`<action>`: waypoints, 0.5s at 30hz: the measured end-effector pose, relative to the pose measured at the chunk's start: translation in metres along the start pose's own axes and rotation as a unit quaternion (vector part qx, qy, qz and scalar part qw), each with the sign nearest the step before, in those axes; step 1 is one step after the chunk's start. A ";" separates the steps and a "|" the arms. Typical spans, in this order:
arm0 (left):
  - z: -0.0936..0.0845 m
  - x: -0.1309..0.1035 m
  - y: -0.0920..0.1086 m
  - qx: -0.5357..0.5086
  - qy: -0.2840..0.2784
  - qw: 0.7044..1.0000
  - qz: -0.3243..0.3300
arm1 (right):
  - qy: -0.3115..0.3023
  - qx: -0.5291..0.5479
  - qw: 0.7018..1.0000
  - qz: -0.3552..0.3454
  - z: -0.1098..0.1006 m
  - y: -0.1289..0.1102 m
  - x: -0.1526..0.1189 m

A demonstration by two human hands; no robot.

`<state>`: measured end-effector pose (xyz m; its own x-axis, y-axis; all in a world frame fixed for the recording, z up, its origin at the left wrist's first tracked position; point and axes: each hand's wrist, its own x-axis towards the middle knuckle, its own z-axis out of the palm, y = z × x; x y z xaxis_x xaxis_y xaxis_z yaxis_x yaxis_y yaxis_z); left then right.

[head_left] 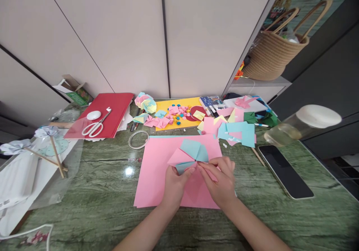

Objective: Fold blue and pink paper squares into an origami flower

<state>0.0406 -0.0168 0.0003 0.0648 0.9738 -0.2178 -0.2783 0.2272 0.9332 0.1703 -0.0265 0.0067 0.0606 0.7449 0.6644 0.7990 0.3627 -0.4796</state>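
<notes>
A folded paper piece with pink and light blue petals is held above pink sheets on the green table. My left hand grips its lower left edge, with the thumb near the middle. My right hand pinches at the lower right, close to the centre where the petals meet; the fingertips touch there. What lies under the fingers is hidden.
Behind the sheets are paper scraps, small coloured balls on a yellow sheet and a tape roll. Scissors lie on a red folder at left. A phone and a bottle are at right.
</notes>
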 end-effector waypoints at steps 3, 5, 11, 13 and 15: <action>0.000 0.000 0.000 0.008 0.000 1.000 0.001 | -0.001 -0.001 1.000 0.007 -0.001 0.000 0.001; 0.000 -0.001 0.000 0.012 -0.002 1.000 -0.003 | 0.001 -0.002 1.000 0.009 -0.001 0.000 0.001; 0.002 -0.001 -0.003 -0.018 -0.003 1.000 -0.007 | -0.005 -0.003 1.000 0.021 0.000 0.001 0.001; 0.002 0.000 -0.002 -0.020 0.002 1.000 -0.007 | -0.008 0.000 1.000 0.024 -0.001 0.002 0.001; 0.002 0.000 -0.001 -0.014 0.004 1.000 -0.007 | -0.012 0.004 1.000 0.026 -0.001 0.001 0.001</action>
<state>0.0431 -0.0172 0.0005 0.0605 0.9706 -0.2329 -0.3043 0.2402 0.9218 0.1719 -0.0260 0.0081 0.0875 0.7758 0.6249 0.7902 0.3279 -0.5178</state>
